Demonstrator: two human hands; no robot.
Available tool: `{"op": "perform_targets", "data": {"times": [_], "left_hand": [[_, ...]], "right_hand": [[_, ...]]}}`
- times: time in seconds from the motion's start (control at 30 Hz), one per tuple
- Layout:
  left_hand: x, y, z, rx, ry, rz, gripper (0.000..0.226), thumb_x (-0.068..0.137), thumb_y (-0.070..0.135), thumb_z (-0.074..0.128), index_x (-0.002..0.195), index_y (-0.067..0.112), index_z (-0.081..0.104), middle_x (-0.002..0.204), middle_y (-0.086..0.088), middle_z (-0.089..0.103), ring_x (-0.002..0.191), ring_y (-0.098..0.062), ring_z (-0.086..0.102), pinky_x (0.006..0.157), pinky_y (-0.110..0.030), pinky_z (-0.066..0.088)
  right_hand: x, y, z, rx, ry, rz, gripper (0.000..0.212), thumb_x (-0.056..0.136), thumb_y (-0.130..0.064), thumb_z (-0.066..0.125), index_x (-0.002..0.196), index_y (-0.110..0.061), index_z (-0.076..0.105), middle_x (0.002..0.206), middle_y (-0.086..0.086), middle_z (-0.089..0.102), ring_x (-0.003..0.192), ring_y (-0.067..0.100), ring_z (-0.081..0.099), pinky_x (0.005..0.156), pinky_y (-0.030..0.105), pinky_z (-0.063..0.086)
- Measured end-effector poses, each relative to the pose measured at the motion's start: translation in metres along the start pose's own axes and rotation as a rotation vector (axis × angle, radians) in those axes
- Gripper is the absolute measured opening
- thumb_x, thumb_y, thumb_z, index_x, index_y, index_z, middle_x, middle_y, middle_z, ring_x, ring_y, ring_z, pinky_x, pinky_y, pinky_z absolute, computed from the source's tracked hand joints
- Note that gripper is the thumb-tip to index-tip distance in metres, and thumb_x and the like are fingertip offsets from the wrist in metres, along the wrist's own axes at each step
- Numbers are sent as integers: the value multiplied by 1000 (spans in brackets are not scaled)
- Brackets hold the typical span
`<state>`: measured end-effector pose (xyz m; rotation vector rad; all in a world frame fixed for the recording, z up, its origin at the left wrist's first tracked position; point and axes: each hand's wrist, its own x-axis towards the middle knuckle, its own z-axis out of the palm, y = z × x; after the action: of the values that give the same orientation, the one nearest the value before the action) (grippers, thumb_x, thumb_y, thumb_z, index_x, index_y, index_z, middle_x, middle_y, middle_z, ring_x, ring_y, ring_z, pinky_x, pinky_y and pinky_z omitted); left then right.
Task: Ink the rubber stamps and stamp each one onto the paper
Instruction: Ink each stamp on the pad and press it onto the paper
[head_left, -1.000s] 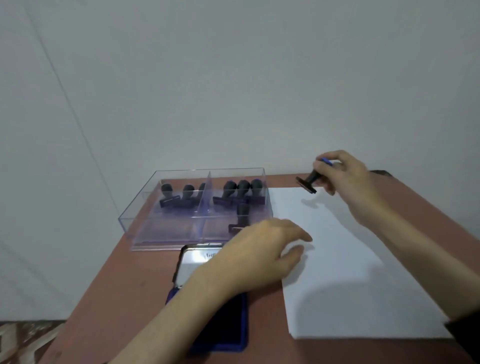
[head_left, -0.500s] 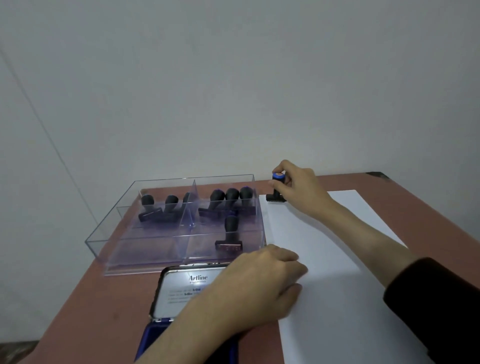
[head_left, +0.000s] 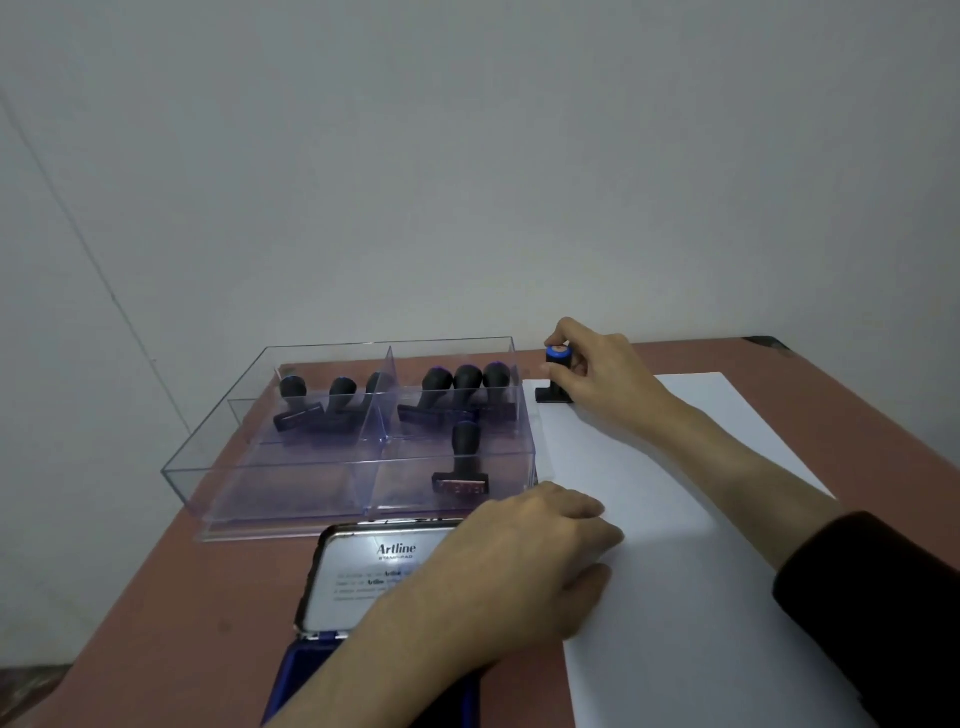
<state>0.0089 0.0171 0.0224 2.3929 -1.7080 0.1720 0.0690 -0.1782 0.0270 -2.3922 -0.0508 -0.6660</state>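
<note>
My right hand (head_left: 602, 371) grips a black rubber stamp (head_left: 556, 382) with a blue cap, standing upright with its base on the far left corner of the white paper (head_left: 691, 545). My left hand (head_left: 524, 558) lies palm down with fingers loosely curled on the paper's left edge, partly over the open blue ink pad (head_left: 363, 597), whose lid reads Artline. The pad's inked face is mostly hidden by my forearm. Several more black stamps (head_left: 460, 395) stand in a clear plastic tray (head_left: 291, 512) left of the paper; one stamp (head_left: 462, 460) stands apart near its front.
The reddish-brown table (head_left: 171, 597) ends at a white wall behind the tray. Its left edge drops off close beside the tray and ink pad. The paper covers most of the right half of the table.
My right hand brought the stamp down from mid-air over the paper's far edge onto its far left corner, where it now stands. My left hand stayed on the paper's edge.
</note>
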Motion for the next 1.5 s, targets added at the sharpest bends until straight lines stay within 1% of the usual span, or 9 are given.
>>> {"op": "perform_targets", "data": {"times": [0.33,0.7,0.83,1.0,1.1,1.17,1.27,1.4,1.5], "left_hand": [[0,1,-1,-9,23,7,50,80,38,24,105,16,61,110,0,60,107,-21,54,71,-42,54],[-1,5,-2,-3,-9,-22,54,79,38,20,109,16,60,114,0,58,110,-20,52,73,-42,54],[-1,11,-6,-11,-73,-73,32,93,27,38,115,14,56,122,-1,54,117,-19,47,80,-41,50],[0,12,-4,-44,-53,-88,33,93,25,41,122,16,54,126,0,51,119,-18,44,88,-40,48],[-3,13,-3,-136,57,-67,34,91,25,43,122,17,56,129,4,52,120,-15,45,91,-38,47],[-10,12,-11,-239,199,-84,31,90,26,46,117,20,60,120,8,59,111,-11,50,91,-31,45],[-32,2,-31,-308,412,-173,23,87,29,49,99,19,67,93,9,65,87,-5,54,77,-21,44],[-74,-25,-42,-236,559,-345,22,87,33,48,85,21,66,78,11,63,74,-5,55,64,-17,44],[-99,-39,-38,-219,589,-486,15,89,24,55,82,19,67,72,10,62,72,-6,55,60,-13,40]], "right_hand": [[2,2,1,40,10,-4,13,85,-13,62,85,-8,50,59,7,42,53,10,29,50,17,30],[-3,2,3,33,38,1,14,87,-15,60,84,-11,47,55,-1,38,52,10,30,50,15,31],[-2,1,2,48,32,33,10,88,-17,60,87,-13,51,56,-1,40,52,10,30,51,17,30],[-5,1,4,226,149,196,7,88,-18,62,92,-16,55,63,7,50,58,14,43,55,17,37],[-10,-4,-3,438,271,309,10,87,-17,63,88,-21,53,76,21,62,64,20,53,61,30,41],[-17,-16,-13,496,331,309,11,88,-16,62,89,-20,52,76,16,63,60,16,57,57,22,42],[-35,-49,-29,511,396,247,11,88,-16,62,91,-23,54,76,8,65,61,14,60,56,19,40],[-75,-103,-34,499,317,99,10,88,-17,64,95,-22,58,75,10,66,64,21,60,59,24,43],[-108,-139,-15,477,179,-19,11,85,-15,68,93,-18,62,78,2,67,68,25,60,62,28,47]]}}
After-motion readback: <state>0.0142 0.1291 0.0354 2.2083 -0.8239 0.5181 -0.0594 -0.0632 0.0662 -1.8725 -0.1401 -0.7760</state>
